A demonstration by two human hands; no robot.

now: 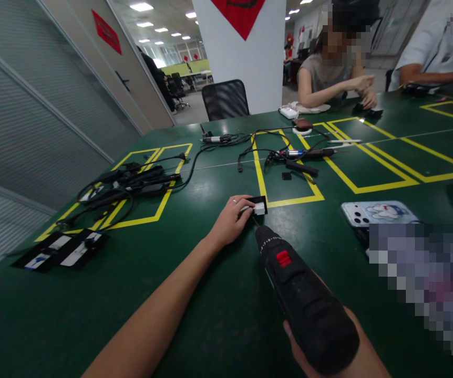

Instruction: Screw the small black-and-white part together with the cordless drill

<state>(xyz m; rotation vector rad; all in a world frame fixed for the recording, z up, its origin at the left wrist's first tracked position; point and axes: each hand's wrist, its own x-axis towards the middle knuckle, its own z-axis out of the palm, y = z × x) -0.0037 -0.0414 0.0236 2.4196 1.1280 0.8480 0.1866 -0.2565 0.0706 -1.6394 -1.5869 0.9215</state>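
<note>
My right hand (296, 347) is closed round the grip of a black cordless drill (303, 296) with a red slider on top; the drill's body hides most of my fingers. Its thin bit points forward and ends close to a small white block (259, 208). The block sits on a black plate (265, 200) on the green tabletop. My left hand (232, 220), with a ring on one finger, grips the block's left side with thumb and fingers. Whether the bit's tip touches the block I cannot tell.
Black cables and adapters (143, 184) lie at the left, with black-and-white panels (69, 249) nearer. Ahead are a slim electric screwdriver (301, 154) and black parts (301, 168). A phone (380, 212) lies right. Yellow tape outlines (295, 201) mark the table; two people sit across.
</note>
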